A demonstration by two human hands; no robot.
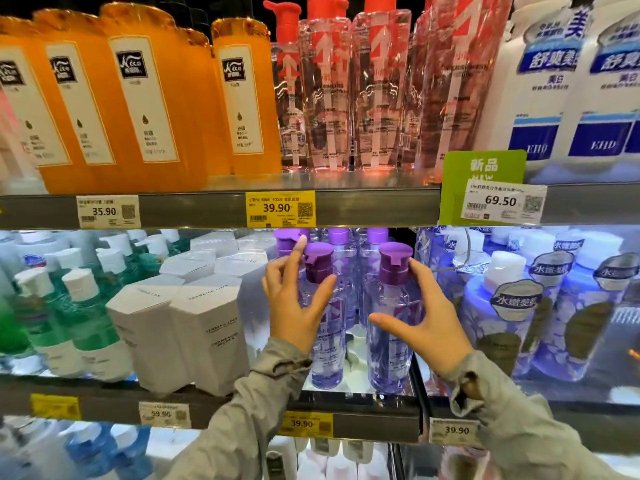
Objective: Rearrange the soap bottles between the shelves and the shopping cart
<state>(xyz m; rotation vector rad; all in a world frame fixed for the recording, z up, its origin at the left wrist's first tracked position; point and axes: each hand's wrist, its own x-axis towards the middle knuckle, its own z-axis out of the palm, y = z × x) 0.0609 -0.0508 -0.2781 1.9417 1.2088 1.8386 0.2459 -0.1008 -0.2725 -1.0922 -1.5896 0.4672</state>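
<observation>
On the middle shelf (374, 424), the head view shows me two clear lilac soap bottles with purple pump caps, upright and side by side at the front of their row. The left hand (298, 306) is cupped loosely against the left bottle (327, 358), thumb across its neck and index finger straight up. The right hand (427, 327) is spread beside the right bottle (388, 358), thumb in front, fingertips near the pump. Neither hand has closed; both look released. The shopping cart is out of sight. I read this as the shelf end of the job, either picking or just placing. A pick would need both hands to wrap firmly and lift clear of the shelf above.
</observation>
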